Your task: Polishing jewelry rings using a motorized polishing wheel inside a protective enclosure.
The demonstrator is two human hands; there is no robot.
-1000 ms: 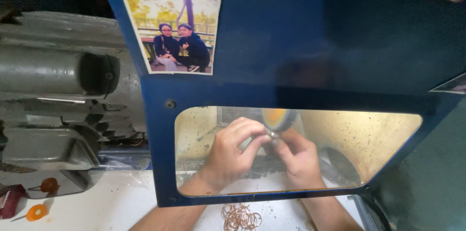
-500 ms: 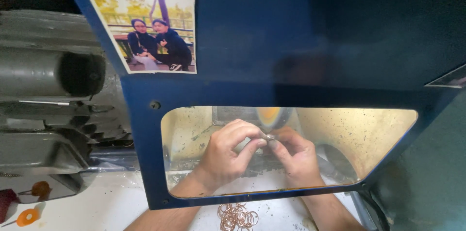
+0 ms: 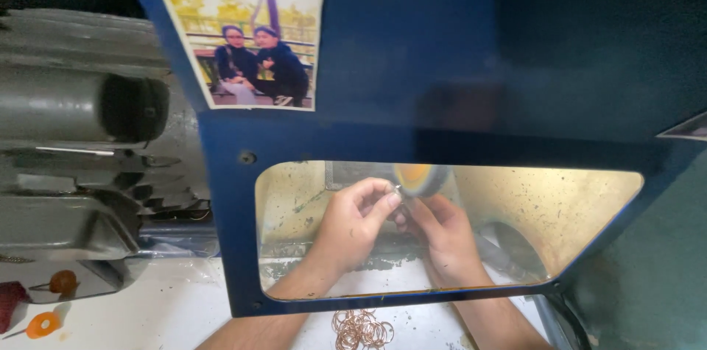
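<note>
Both my hands reach into a blue cabinet [image 3: 412, 48] and show through its clear window [image 3: 574, 210]. My left hand [image 3: 353, 225] and my right hand [image 3: 442, 236] pinch one small metal ring [image 3: 398, 191] between their fingertips. The ring is pressed against the lower edge of a spinning yellow-orange polishing wheel [image 3: 417, 177]. The wheel is blurred by motion. The ring itself is tiny and mostly hidden by my fingers.
A pile of thin copper-coloured rings [image 3: 362, 329] lies on the white bench below the window. A grey motor housing [image 3: 81, 144] stands at left. A photograph [image 3: 250, 26] is stuck on the cabinet front. Small orange discs [image 3: 44, 324] lie at bottom left.
The view has shifted, so the cabinet and photograph sit further left. My hands stay together at the wheel, holding the ring against it.
</note>
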